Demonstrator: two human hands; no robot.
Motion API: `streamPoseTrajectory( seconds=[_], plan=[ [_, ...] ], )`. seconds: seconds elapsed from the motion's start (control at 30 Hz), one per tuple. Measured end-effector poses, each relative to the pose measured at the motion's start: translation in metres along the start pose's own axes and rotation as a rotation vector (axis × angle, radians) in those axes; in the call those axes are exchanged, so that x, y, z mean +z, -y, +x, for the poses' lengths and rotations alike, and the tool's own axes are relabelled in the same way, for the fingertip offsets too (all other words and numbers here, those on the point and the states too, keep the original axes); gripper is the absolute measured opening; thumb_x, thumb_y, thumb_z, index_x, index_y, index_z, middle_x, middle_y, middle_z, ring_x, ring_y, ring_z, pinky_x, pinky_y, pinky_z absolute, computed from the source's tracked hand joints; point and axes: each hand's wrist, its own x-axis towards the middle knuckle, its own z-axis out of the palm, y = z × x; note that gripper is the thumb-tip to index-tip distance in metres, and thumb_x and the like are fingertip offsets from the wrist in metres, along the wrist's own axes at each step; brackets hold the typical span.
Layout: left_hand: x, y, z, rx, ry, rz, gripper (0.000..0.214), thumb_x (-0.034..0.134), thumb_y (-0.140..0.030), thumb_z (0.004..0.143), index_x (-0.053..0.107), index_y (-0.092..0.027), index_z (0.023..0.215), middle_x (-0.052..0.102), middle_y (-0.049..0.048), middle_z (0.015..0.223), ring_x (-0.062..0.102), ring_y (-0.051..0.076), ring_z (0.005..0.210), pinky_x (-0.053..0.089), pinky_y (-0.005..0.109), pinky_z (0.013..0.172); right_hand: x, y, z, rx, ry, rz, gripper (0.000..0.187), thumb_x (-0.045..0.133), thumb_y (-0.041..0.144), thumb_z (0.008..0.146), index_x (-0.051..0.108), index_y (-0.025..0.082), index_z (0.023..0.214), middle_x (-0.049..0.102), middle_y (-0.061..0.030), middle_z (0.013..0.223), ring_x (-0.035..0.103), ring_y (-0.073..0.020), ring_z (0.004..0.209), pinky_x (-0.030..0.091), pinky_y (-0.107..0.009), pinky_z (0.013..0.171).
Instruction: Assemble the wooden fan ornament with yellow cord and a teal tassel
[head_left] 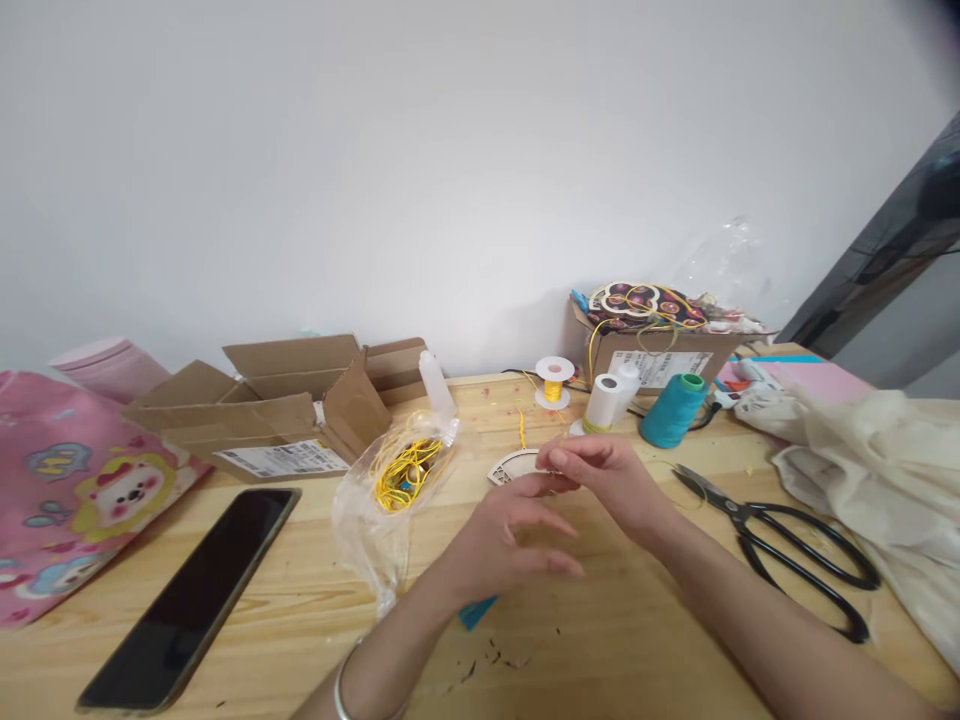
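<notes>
A pale fan-shaped ornament (512,466) with cut-out patterns is held up over the table, its lower and right parts hidden by my fingers. My right hand (611,480) pinches its right edge between thumb and fingertips. At the lower edge, my left hand (514,540) grips with thumb and forefinger, the other fingers spread. A short yellow cord (523,430) shows above the ornament. Below my left wrist a teal tassel (478,612) peeks out; its link to the ornament is hidden.
Left of my hands lie a plastic bag of yellow cord (409,475), a phone (191,600) and an open carton (262,425). Behind stand a yellow thread spool (553,385), a white spool (601,402) and a teal thread cone (673,412). Black-handled scissors (780,545) lie near my right forearm.
</notes>
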Motion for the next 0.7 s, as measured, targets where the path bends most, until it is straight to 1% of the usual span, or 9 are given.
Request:
streamPoseTrajectory(
  seconds=[0.03,0.1,0.17,0.2,0.27,0.37,0.43,0.53,0.7],
  plan=[
    [-0.002,-0.002,-0.001,0.049,-0.011,0.011,0.026,0.072,-0.031,0.053,0.068,-0.021,0.076,0.063,0.0072,0.096,0.056,0.022,0.089,0.041,0.034,0.082,-0.005,0.003,-0.001,0.022,0.066,0.014,0.024,0.056,0.037,0.072,0.066,0.016,0.068,0.061,-0.0010,0.064,0.052,-0.0114,0.062,0.041,-0.025,0.061],
    [-0.006,-0.004,-0.001,0.068,-0.229,-0.051,0.020,0.061,-0.034,0.066,0.066,-0.020,0.080,0.064,0.0064,0.084,0.057,0.018,0.078,0.043,0.031,0.075,-0.013,0.008,-0.002,0.070,0.258,0.045,0.025,0.058,0.037,0.071,0.066,0.013,0.066,0.062,-0.0022,0.064,0.052,-0.0112,0.062,0.040,-0.024,0.062],
    [-0.008,-0.003,0.000,-0.020,-0.399,-0.158,0.023,0.050,-0.035,0.076,0.065,-0.020,0.084,0.062,0.0062,0.087,0.056,0.017,0.080,0.043,0.029,0.073,-0.015,0.007,-0.003,0.144,0.411,0.099,0.025,0.060,0.036,0.070,0.066,0.012,0.067,0.062,-0.0031,0.066,0.053,-0.0111,0.063,0.040,-0.025,0.063],
    [-0.008,-0.001,0.001,-0.083,-0.391,-0.211,0.025,0.049,-0.035,0.076,0.065,-0.020,0.087,0.061,0.0068,0.094,0.055,0.017,0.086,0.043,0.029,0.076,-0.013,0.005,-0.004,0.181,0.457,0.139,0.024,0.060,0.035,0.070,0.066,0.011,0.068,0.062,-0.0032,0.066,0.053,-0.0109,0.063,0.040,-0.025,0.064],
    [-0.004,0.000,0.003,-0.212,-0.250,-0.341,0.029,0.050,-0.037,0.075,0.064,-0.019,0.093,0.058,0.0082,0.106,0.051,0.020,0.097,0.041,0.029,0.081,-0.008,-0.002,-0.005,0.239,0.513,0.242,0.023,0.059,0.034,0.071,0.064,0.011,0.068,0.062,-0.0028,0.066,0.054,-0.0104,0.064,0.040,-0.025,0.067],
    [0.004,0.001,0.003,-0.333,-0.079,-0.582,0.037,0.051,-0.042,0.073,0.063,-0.018,0.098,0.059,0.0111,0.102,0.056,0.021,0.088,0.045,0.030,0.070,0.001,-0.011,-0.005,0.308,0.553,0.399,0.022,0.060,0.035,0.070,0.061,0.012,0.070,0.060,-0.0011,0.065,0.054,-0.0097,0.063,0.040,-0.025,0.067],
    [0.008,0.001,0.002,-0.372,-0.070,-0.682,0.035,0.053,-0.042,0.071,0.065,-0.017,0.093,0.060,0.0123,0.098,0.057,0.022,0.084,0.046,0.031,0.063,0.004,-0.014,-0.005,0.360,0.561,0.467,0.022,0.061,0.035,0.069,0.059,0.013,0.072,0.059,-0.0009,0.065,0.055,-0.0097,0.063,0.040,-0.023,0.064],
    [0.009,0.003,0.002,-0.361,-0.171,-0.732,0.023,0.058,-0.036,0.070,0.068,-0.017,0.074,0.058,0.0109,0.104,0.053,0.023,0.094,0.046,0.033,0.072,0.002,-0.016,-0.004,0.434,0.551,0.512,0.022,0.059,0.034,0.071,0.057,0.013,0.070,0.056,-0.0004,0.063,0.051,-0.0067,0.055,0.037,-0.019,0.053],
    [0.005,0.015,0.007,-0.307,-0.418,-0.674,0.012,0.064,-0.026,0.065,0.067,-0.017,0.059,0.060,0.0060,0.094,0.048,0.019,0.100,0.039,0.029,0.083,0.000,-0.017,0.000,0.442,0.361,0.378,0.025,0.055,0.038,0.074,0.061,0.014,0.078,0.027,0.0088,0.049,0.016,-0.0020,0.040,0.010,-0.016,0.037]
  ],
)
